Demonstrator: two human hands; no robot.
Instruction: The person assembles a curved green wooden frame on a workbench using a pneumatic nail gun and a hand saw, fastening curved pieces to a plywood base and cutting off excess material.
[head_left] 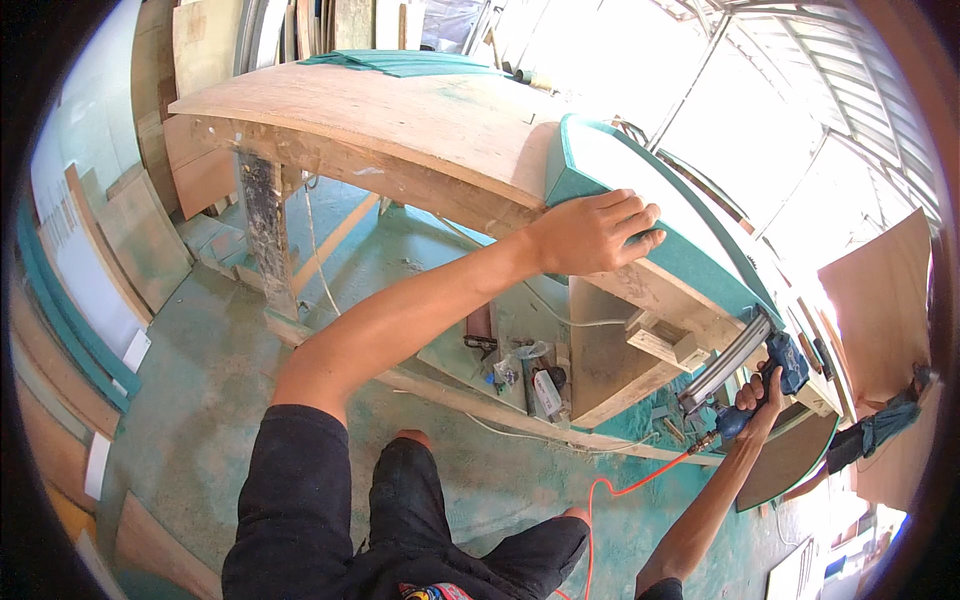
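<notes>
A shallow box-like panel with teal-green edge strips (690, 275) lies on the wooden workbench. My left hand (600, 232) is closed over its near edge, fingers curled against the green strip. My right hand (757, 397) grips the handle of a blue and black air nail gun (787, 362), out to the right. The gun's long silver magazine slants toward me, and its head is at the panel's right end; whether its tip touches cannot be made out. From the handle an orange air hose (630, 488) runs down between my legs and right arm.
Green strips (400, 64) lie at the back of the workbench (380, 110). Below, a shelf holds bags and small tools (540, 385). Boards (100, 230) lean along the left. At the far right, another person's sleeve (880, 425) shows beside a large brown sheet (885, 300).
</notes>
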